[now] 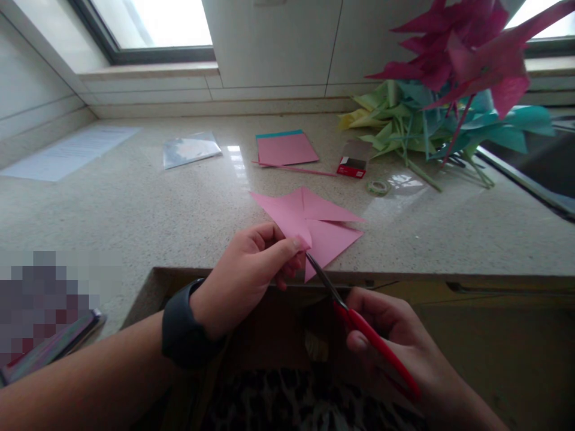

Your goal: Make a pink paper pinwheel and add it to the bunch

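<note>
My left hand (260,263) pinches one corner of a pink paper square (327,236) between thumb and fingers. Slits run inward from the paper's corners, and it hangs partly past the counter's front edge. In my right hand (395,335) are scissors (381,347) with red handles, my fingers around the grips. The tips of their blades touch or almost touch the paper by my left thumb; whether they are cutting into it I cannot tell. A dark band sits on my left wrist.
On the speckled counter (112,221) lie stacked pink and blue paper (287,148), a thin pink stick (296,169), a small red-and-black box (353,166) and a tape roll (378,188). Paper pinwheels (467,66) stand at right by a dark sink or hob. A clear packet (191,149) lies further left.
</note>
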`<state>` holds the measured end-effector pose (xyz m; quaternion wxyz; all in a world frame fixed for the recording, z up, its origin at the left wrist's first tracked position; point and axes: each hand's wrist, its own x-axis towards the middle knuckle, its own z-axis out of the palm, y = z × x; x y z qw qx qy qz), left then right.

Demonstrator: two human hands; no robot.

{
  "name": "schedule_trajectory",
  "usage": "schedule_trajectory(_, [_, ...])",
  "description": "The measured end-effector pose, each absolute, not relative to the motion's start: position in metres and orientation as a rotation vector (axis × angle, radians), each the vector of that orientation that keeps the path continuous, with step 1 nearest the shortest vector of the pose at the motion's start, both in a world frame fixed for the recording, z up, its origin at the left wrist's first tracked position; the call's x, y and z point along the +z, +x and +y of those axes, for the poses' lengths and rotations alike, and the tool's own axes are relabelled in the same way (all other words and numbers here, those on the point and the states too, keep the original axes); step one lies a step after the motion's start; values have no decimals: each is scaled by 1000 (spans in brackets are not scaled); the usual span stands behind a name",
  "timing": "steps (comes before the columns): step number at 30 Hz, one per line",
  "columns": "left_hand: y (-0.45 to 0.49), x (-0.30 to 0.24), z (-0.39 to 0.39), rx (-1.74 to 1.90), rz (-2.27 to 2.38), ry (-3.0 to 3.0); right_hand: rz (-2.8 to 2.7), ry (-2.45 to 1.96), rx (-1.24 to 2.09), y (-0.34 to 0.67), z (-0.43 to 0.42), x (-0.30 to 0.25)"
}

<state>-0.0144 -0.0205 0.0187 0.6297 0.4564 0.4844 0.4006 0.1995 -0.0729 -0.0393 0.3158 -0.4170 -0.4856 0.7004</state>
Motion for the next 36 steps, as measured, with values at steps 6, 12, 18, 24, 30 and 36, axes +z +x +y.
schedule_trajectory(6, [-16, 16, -20, 930, 1076, 1047, -1244, -1084, 1858, 201, -73, -39])
schedule_trajectory(12, [-15, 19, -19, 913, 1107, 1056, -1217, -1114, 1795, 204, -71, -37])
schedule_trajectory(18, [-18, 23, -18, 849, 1136, 1092, -1194, -1126, 1755, 210, -70, -37])
schedule_trajectory(24, [-20, 21, -16, 811, 1114, 1141, -1183, -1149, 1714, 214, -73, -37])
schedule_trajectory(30, [-20, 26, -15, 767, 1136, 1216, -1226, -1189, 1664, 221, -72, -37])
schedule_trajectory(36, [-26, 32, -11, 722, 1199, 1295, -1292, -1225, 1635, 232, -75, -39])
